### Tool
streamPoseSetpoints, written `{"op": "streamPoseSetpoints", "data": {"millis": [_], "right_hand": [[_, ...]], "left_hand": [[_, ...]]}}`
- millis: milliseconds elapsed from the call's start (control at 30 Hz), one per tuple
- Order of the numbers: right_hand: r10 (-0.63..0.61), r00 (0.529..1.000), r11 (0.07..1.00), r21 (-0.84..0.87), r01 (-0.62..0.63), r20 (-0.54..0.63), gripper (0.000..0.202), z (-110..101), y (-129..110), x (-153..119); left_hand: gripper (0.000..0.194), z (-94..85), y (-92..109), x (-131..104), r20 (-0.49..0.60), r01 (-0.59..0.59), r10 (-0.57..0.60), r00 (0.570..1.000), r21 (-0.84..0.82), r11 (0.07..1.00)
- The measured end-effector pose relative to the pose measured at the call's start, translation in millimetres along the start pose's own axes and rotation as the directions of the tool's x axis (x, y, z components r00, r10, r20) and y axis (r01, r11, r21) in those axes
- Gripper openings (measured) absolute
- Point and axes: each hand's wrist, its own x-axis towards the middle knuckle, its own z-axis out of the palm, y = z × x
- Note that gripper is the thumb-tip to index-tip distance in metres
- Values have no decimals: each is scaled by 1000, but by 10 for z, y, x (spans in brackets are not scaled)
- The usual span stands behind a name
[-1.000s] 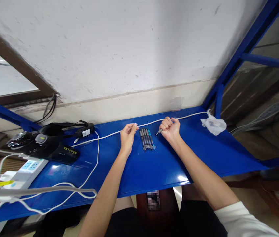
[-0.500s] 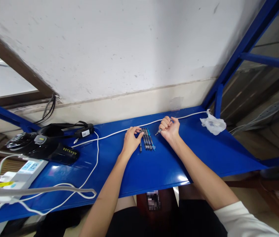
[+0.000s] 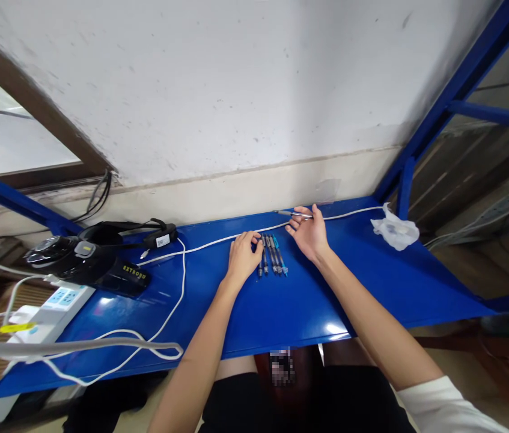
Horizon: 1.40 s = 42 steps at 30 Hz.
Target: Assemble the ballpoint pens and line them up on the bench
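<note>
Several pens (image 3: 274, 255) lie side by side on the blue table (image 3: 299, 307); most are dark, and the rightmost has a blue clip and tip. My left hand (image 3: 244, 258) is at the left end of the row, its thumb and fingertips closed around the upper part of the leftmost pen (image 3: 260, 264). A slim grey and silver pen (image 3: 295, 214) rests in the fingers of my right hand (image 3: 310, 233), palm up above the table to the right of the row. It points left, roughly level, gripped near the thumb.
A white cable (image 3: 211, 244) runs along the table behind the pens. On the left are a black bottle (image 3: 101, 270), a black strapped device (image 3: 163, 237) and a white power strip (image 3: 58, 310). Crumpled white plastic (image 3: 395, 230) lies at the right, beside the blue frame post (image 3: 405, 189).
My right hand has opened out from a fist, and its pen has swung up to lie level across the fingers. A gap has appeared between the two leftmost pens and the others.
</note>
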Motion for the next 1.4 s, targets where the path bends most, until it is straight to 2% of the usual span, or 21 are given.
{"op": "streamPoseSetpoints", "data": {"millis": [100,167,200,267,333,367,433,500,600,700,800,933,1067,1167,1400], "right_hand": [[-67,997,985,-160,70,24,58,-9,-117,-50],[-169,983,909,-376,182,68,59,-102,-238,-114],[-229,967,820,-513,255,115,55,-182,-306,-157],[-297,916,514,-764,391,269,45,-401,-446,-257],[-246,879,159,-878,451,408,43,-668,-560,-356],[-195,874,18,-890,456,445,45,-802,-600,-396],[-145,876,-166,-884,437,460,50,-1035,-634,-449],[-117,881,-240,-874,423,459,53,-1187,-620,-464],[-110,879,-261,-867,424,463,54,-1249,-574,-449],[-101,871,-252,-859,446,482,52,-1206,-568,-441],[-100,862,-222,-856,468,497,47,-1169,-598,-461],[-134,862,-171,-868,466,489,39,-1152,-617,-493],[-182,860,-143,-878,456,477,37,-1126,-611,-517],[-202,861,-137,-884,448,468,36,-1114,-608,-527],[-251,856,-140,-892,431,453,36,-1104,-626,-532]], "left_hand": [[19,-21,26,-8,11,7,-8,1000,50,999],[24,-33,60,-17,18,13,-14,1000,77,997],[27,-37,76,-21,20,17,-18,1000,86,996],[30,-39,97,-26,17,37,-38,999,86,996],[30,-39,91,-22,0,83,-83,997,50,995],[29,-39,79,-17,-11,112,-112,994,20,994],[28,-48,45,1,-37,166,-168,985,-42,985],[26,-68,18,25,-67,195,-202,977,-100,976],[26,-110,20,62,-132,187,-218,967,-210,960],[25,-138,72,86,-161,156,-245,956,-431,889],[23,-145,142,91,-128,131,-288,949,-670,730],[27,-166,214,93,-65,110,-309,949,-849,516],[30,-223,254,100,-24,91,-312,950,-933,349],[31,-265,270,105,-7,84,-325,946,-960,266],[32,-283,259,105,6,77,-314,949,-974,214]]}}
